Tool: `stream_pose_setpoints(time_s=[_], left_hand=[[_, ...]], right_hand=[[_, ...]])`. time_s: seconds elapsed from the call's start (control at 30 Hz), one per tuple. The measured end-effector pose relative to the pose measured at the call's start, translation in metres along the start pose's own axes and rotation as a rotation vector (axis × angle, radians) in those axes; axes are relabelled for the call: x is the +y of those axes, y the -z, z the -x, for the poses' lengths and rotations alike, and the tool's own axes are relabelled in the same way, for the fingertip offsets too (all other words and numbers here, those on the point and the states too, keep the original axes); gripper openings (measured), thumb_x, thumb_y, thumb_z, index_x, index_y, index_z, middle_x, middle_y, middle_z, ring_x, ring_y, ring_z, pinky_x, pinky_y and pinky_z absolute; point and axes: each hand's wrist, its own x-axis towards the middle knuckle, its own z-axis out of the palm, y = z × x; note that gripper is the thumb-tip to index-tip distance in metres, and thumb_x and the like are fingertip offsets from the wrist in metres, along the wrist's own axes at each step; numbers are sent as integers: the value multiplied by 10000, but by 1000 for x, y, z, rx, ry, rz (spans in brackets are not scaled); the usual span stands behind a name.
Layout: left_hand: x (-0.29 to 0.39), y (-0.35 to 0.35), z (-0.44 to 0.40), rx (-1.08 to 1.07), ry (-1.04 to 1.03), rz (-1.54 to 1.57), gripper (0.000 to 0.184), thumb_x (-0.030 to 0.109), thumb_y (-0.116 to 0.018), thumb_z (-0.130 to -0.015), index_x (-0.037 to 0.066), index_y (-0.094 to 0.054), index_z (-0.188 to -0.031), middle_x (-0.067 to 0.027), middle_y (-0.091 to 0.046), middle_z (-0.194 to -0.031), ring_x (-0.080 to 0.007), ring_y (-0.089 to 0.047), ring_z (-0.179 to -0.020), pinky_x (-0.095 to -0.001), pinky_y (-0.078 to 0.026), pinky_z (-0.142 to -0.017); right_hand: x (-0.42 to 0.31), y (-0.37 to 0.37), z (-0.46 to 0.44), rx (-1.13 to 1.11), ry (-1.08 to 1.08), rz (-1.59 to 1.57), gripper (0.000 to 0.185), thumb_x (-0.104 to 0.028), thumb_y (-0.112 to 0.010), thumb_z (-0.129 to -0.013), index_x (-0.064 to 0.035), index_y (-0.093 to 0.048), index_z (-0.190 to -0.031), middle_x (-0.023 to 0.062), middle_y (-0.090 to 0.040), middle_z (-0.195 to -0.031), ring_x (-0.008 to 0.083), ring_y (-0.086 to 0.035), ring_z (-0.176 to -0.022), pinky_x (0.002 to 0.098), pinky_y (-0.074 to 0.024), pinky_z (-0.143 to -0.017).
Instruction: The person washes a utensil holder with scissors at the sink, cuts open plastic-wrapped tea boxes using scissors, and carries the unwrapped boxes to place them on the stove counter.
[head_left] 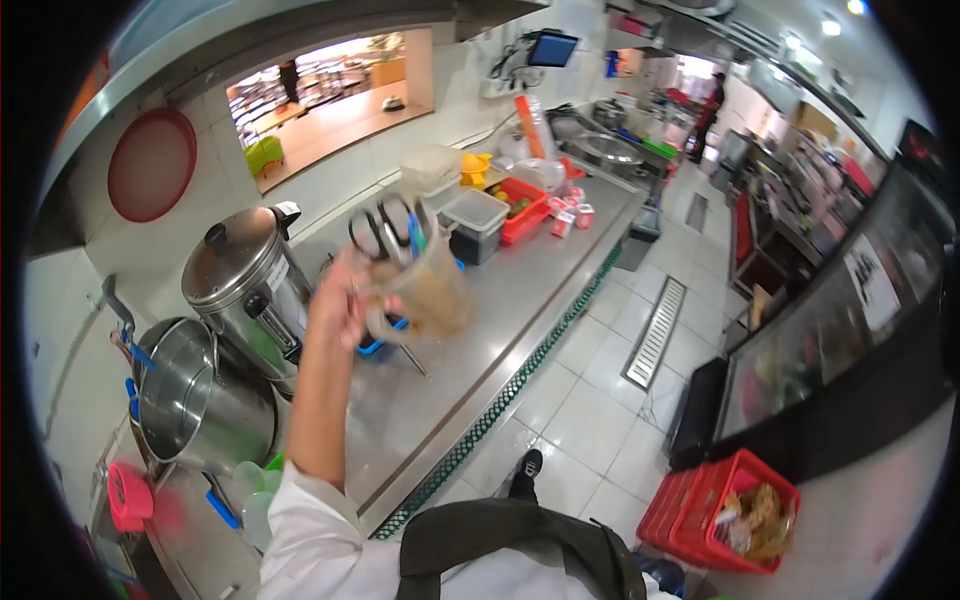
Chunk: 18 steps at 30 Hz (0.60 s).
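Above the steel counter (540, 275), nearer its wall edge than its far end, a clear pitcher (445, 288) was held up by the left hand (345, 300), with the fingers wrapped about its handle side. Dark-handled scissors (388, 222) were carried in it, loops uppermost, next to a slim blue item; its lower part was blurred. The right hand lay outside the view, so its state could not be told.

Below the pitcher, a blue-edged object (370, 347) was partly hidden on the counter. Toward the near end, the wall edge was taken up by a lidded steel urn (285, 285) and, just beside it, a large pot (235, 420). Toward the far end, a grey lidded container (475, 225) was placed next to a red basket (525, 228), with small red-and-white packets (575, 213) set nearer the front edge.

Room for moving was left along the front edge, where a strip of bare steel was bordered by green mesh (480, 416). Past that edge, the tiled floor (590, 370) was crossed by a drain grate (655, 335).
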Motion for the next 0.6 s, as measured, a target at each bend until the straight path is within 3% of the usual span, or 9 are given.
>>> stream_pose_setpoints(time_s=[0.2,0.33,0.47,0.53,0.57,0.6], left_hand=[[23,22,-200,205,-249,3,609,-13,-476,-772,40,-379,-1371,-74,-553,-905,-225,-626,-716,-434,-625,-660],[29,40,-307,368,-316,-113,622,-31,-477,-750,35,-397,-1363,-75,-557,-837,-213,-616,-663,-419,-625,-633],[17,107,-383,434,-299,-248,565,-14,-449,-775,40,-432,-1337,-71,-560,-804,-216,-603,-609,-381,-616,-574],[8,163,-415,438,-221,-360,536,-4,-433,-786,45,-453,-1320,-73,-568,-822,-218,-600,-606,-365,-615,-562],[1,189,-435,355,-193,-248,539,0,-425,-782,56,-466,-1316,-85,-590,-896,-230,-602,-592,-347,-610,-536],[-2,191,-447,403,-168,-247,552,-1,-429,-776,55,-461,-1324,-89,-590,-914,-232,-600,-587,-350,-609,-530]], right_hand=[[-212,62,-142,-81,-28,97,256,-285,-583,-890,-94,-602,-1060,92,-673,-919,240,-659,-789,437,-505,-674],[-397,118,-279,-25,165,75,236,-280,-578,-888,-107,-596,-1048,92,-670,-904,252,-665,-760,456,-506,-643],[-608,111,-255,4,327,259,189,-209,-550,-876,-97,-575,-1027,96,-666,-864,238,-651,-679,406,-494,-540],[-669,98,-248,112,434,369,183,-196,-540,-876,-65,-575,-998,100,-664,-831,210,-635,-614,360,-492,-496],[-694,87,-246,171,439,363,191,-194,-540,-876,-42,-577,-986,102,-661,-798,191,-626,-574,346,-501,-484],[-706,98,-282,96,407,355,204,-195,-538,-872,-39,-580,-998,108,-659,-798,193,-628,-585,363,-515,-492]])
